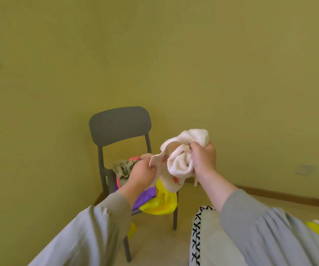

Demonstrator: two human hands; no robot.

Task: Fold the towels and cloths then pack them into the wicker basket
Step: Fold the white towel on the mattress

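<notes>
Cream towel (180,162) bunched (raised) between both hands' fingers (193,148).

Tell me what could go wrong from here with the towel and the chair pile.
The cream towel is bunched in mid-air; the left hand pinches only an edge, the right hand grips the wad, so the fold may come out crooked. The yellow cloth hangs over the front of the chair and might slide off.
</notes>
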